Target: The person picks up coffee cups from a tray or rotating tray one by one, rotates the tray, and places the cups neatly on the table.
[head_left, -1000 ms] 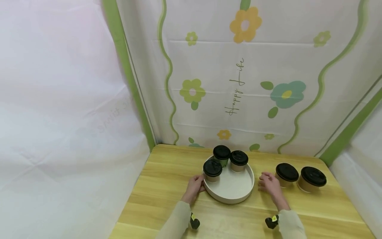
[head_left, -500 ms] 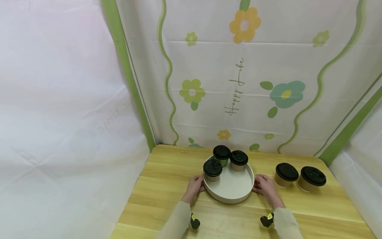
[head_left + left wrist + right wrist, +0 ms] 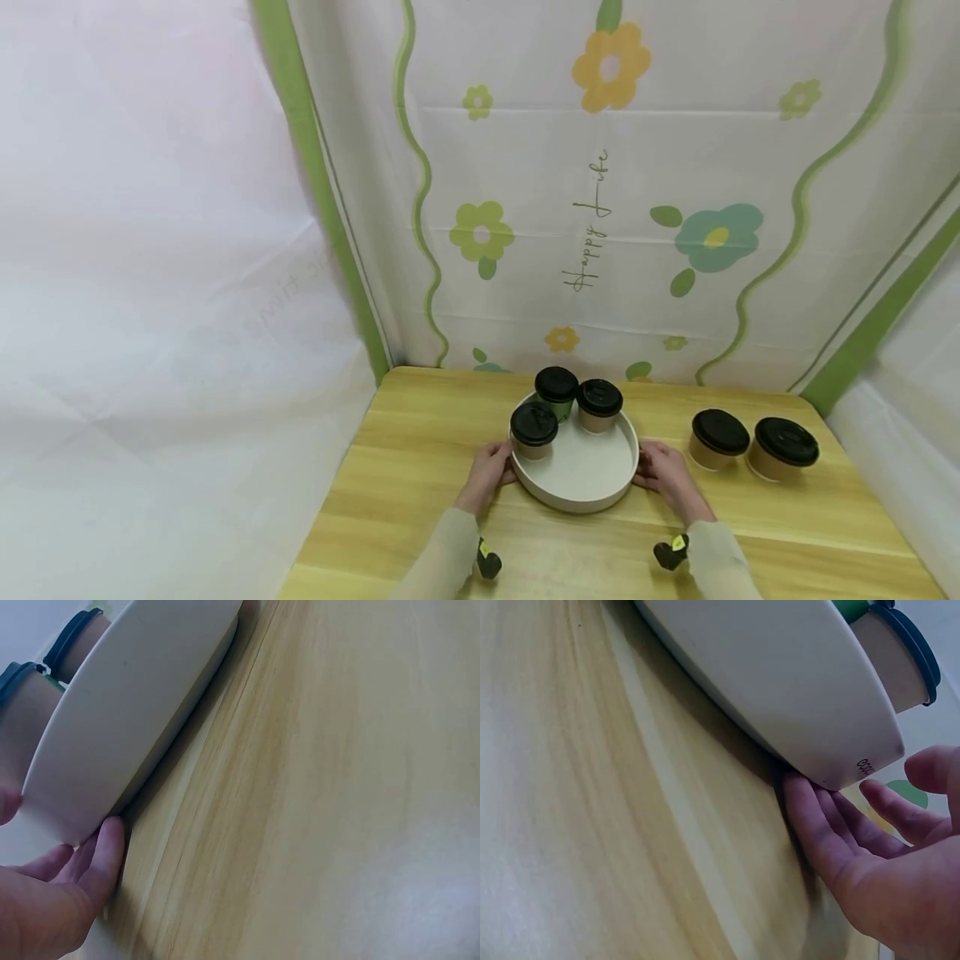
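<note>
A round white tray (image 3: pixel 577 487) with a raised rim stands on the wooden table. On it are two brown paper cups, a front-left one (image 3: pixel 533 450) and a back-right one (image 3: pixel 597 422), and a green cup (image 3: pixel 558 409) behind, all with black lids. My left hand (image 3: pixel 487 473) grips the tray's left side; in the left wrist view its fingers (image 3: pixel 111 840) reach the bottom edge and the thumb is at the rim. At the opposite side, my right hand (image 3: pixel 667 477) touches the lower edge with extended fingers (image 3: pixel 810 814), its thumb apart from the rim.
To the right on the table (image 3: pixel 405 517) stand two wider brown paper tubs, a nearer-in one (image 3: pixel 708 457) and an outer one (image 3: pixel 772 467), both black-lidded. A floral cloth (image 3: pixel 525 167) hangs behind the table, with white cloth at both sides.
My right hand has moved left from beside the paper tubs to the tray's right side and has stayed there. My left hand and the tray have kept their places.
</note>
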A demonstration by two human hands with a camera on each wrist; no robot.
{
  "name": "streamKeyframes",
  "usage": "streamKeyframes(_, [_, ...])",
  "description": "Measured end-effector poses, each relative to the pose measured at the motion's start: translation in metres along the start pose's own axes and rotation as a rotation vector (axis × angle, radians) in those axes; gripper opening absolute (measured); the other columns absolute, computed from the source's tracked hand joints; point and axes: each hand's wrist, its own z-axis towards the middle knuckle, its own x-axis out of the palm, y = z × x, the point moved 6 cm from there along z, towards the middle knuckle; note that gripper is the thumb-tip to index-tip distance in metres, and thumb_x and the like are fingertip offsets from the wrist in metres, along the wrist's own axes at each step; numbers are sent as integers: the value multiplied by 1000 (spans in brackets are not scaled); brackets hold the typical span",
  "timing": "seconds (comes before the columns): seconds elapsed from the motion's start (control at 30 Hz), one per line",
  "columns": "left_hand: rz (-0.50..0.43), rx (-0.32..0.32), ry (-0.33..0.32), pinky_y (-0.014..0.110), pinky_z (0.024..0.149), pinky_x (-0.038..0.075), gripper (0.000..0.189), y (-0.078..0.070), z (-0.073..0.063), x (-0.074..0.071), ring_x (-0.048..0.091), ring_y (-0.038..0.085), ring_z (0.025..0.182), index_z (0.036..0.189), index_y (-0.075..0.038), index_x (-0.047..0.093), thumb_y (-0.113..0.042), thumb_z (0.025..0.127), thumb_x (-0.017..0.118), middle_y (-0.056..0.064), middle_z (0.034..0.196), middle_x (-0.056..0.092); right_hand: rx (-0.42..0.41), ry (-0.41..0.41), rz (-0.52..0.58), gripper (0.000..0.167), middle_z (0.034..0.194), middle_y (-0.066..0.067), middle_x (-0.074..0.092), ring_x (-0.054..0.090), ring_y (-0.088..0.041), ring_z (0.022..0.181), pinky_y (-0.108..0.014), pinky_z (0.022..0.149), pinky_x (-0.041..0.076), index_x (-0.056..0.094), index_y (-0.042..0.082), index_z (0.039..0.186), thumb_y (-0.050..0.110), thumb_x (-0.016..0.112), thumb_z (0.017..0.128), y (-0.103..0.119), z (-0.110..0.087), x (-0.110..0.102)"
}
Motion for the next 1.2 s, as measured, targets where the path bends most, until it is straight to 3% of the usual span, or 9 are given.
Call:
streamKeyframes(0.23, [-40,36,-34,38,78,60,43,-5,-9,5,64,16,87,123,10,55,-28,102,53,19,108,64,-16,-3,4,54,102,0,69,66,-12,89,-31,79,59,44,-2,141,34,52,102,-5,0,-1])
streamKeyframes(0.43, [14,138,-157,40,78,58,37,-11,-9,-4,64,23,92,126,3,56,-25,102,51,18,114,63,-13,-9,3,54,103,1,68,66,-12,90,-31,79,58,44,-1,141,35,52,101,-4,-3,0])
streamKeyframes(0.6, [107,351,-266,29,82,57,24,-34,-18,-14,65,22,101,116,-4,65,-19,102,51,12,112,69,-26,-7,18,53,102,1,69,66,-12,89,-31,79,59,43,-2,141,33,51,102,-4,-5,1])
streamKeyframes(0.7, [223,518,-274,22,78,56,18,-54,-26,-14,65,15,95,109,-6,67,-15,99,54,8,105,71,-35,-6,21,52,101,1,69,66,-11,89,-30,79,59,44,-3,140,32,51,102,-3,-5,1])
streamKeyframes(0.8, [368,747,-227,21,72,56,13,-74,-41,-8,65,14,85,102,-4,69,-7,95,58,10,96,71,-37,-7,29,52,100,2,69,67,-11,88,-30,78,59,46,-3,139,33,52,102,-2,-6,2])
streamKeyframes(0.93, [677,1093,-126,16,66,54,8,-94,-64,6,64,12,76,94,-3,70,-3,89,64,8,86,70,-30,-1,33,50,99,3,69,67,-11,87,-31,78,59,47,-2,138,32,53,102,-3,-6,1])
streamKeyframes(1.0, [848,1229,-79,11,65,49,6,-97,-72,15,61,8,73,91,-8,70,-5,86,67,1,84,68,-28,3,33,51,99,2,69,67,-11,88,-31,79,59,47,-2,138,32,53,102,-4,-5,2])
streamKeyframes(1.07, [985,1310,-28,10,64,46,7,-96,-76,23,59,7,73,90,-11,70,-8,83,69,-3,84,67,-28,5,33,51,99,2,69,67,-11,88,-31,79,59,47,-2,139,32,53,102,-5,-5,2])
streamKeyframes(1.2, [1154,1382,64,14,62,47,11,-91,-81,38,58,6,73,92,-14,71,-16,81,71,-6,87,66,-31,-1,34,51,99,1,69,67,-11,88,-30,79,59,46,-3,139,32,53,102,-6,-3,1])
